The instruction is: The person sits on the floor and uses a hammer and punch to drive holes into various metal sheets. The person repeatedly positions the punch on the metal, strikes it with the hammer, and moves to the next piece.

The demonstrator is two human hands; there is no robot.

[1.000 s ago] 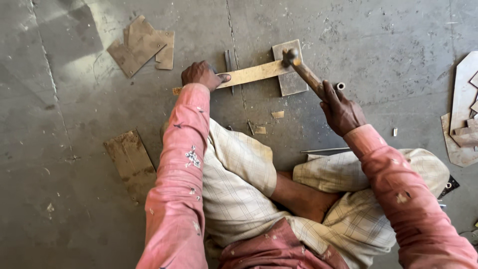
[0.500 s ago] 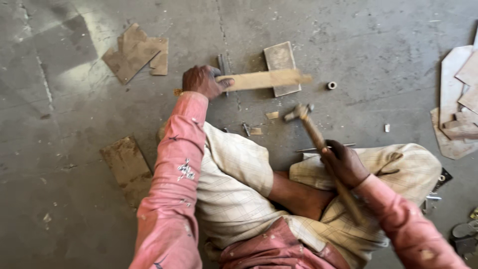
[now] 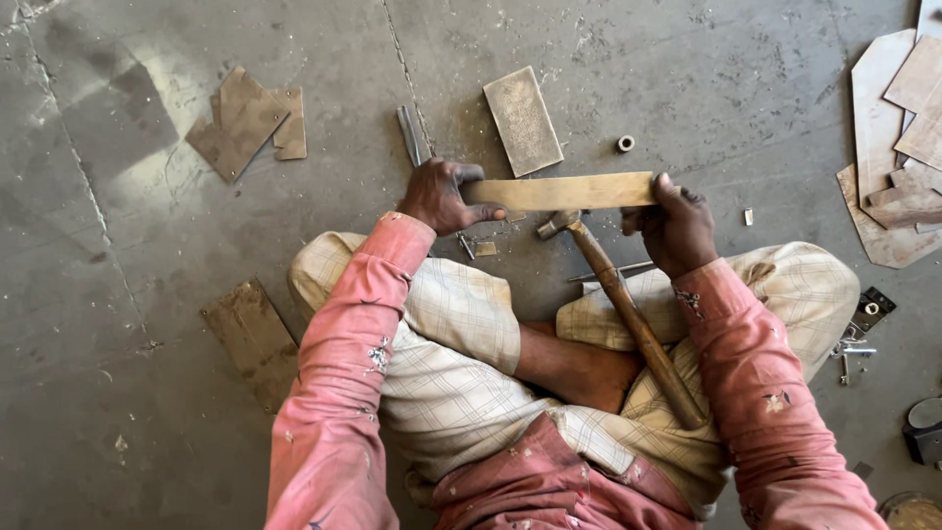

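Your right hand (image 3: 677,228) has let go of the hammer (image 3: 628,314) since half a second ago and now grips the right end of the flat metal strip (image 3: 559,191), fingers curled shut around it. Your left hand (image 3: 442,194) stays on the strip's left end, fingers closed over the top edge with the thumb stretched along the near side. Between the two hands the strip lies level, left to right, just above the concrete floor (image 3: 118,393) and in front of your crossed legs. That hammer now rests loose, its head just below the strip and its wooden handle slanting back across your right thigh. Just beyond the strip lies a rectangular metal plate (image 3: 523,120), with a small ring (image 3: 625,143) to its right. Flat offcuts (image 3: 245,123) sit far left, and a stack of cut sheets (image 3: 898,147) lies at the far right
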